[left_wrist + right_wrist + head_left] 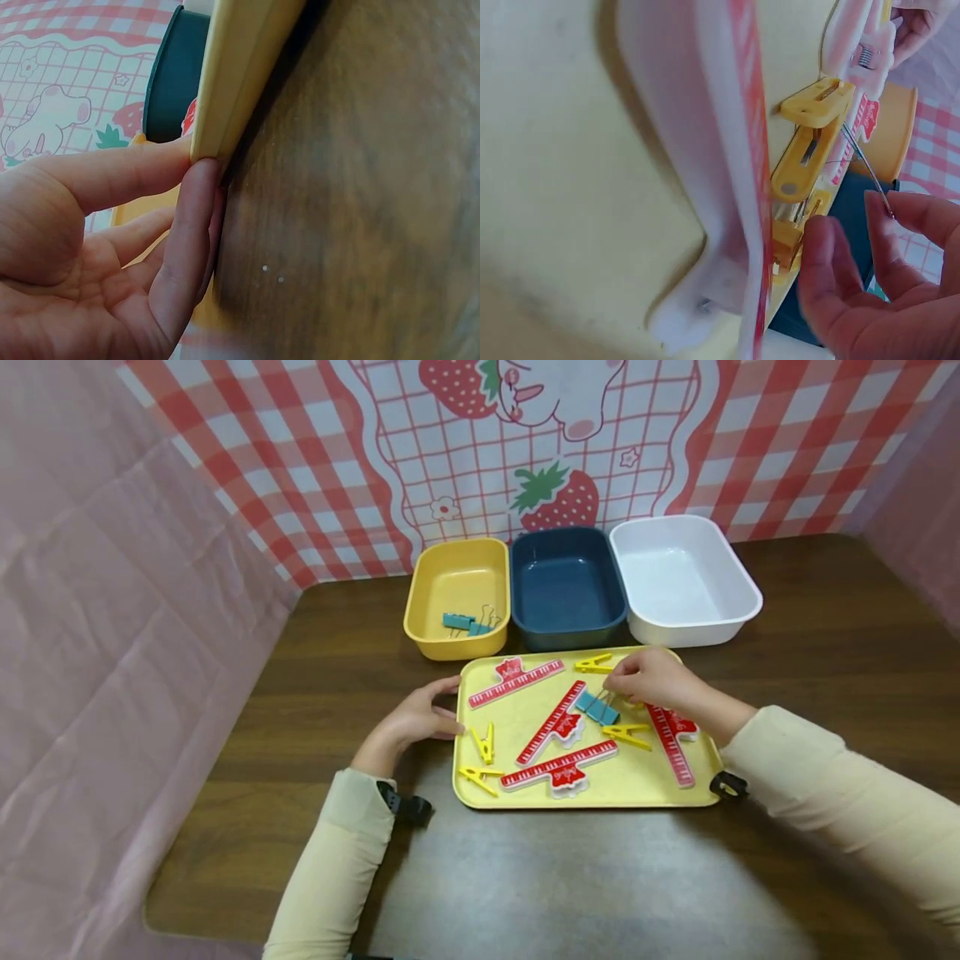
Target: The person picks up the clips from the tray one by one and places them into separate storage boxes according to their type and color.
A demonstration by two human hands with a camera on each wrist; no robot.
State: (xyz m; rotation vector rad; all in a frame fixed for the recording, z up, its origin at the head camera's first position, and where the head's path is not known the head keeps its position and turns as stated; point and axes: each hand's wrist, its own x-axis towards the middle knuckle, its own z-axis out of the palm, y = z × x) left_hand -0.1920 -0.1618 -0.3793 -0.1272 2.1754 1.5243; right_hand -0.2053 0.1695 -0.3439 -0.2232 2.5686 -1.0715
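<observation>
Checked cloth behind table; pink drape left.

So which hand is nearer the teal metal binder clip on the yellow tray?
Right: the right hand pinches the clip by its wire handle; left hand grips the left tray rim.

Three bins stand behind the tray on the desk; binder clips lie in the left bin; bar clips and small clips lie on the tray; between two bar clips is another binder clip.
</observation>
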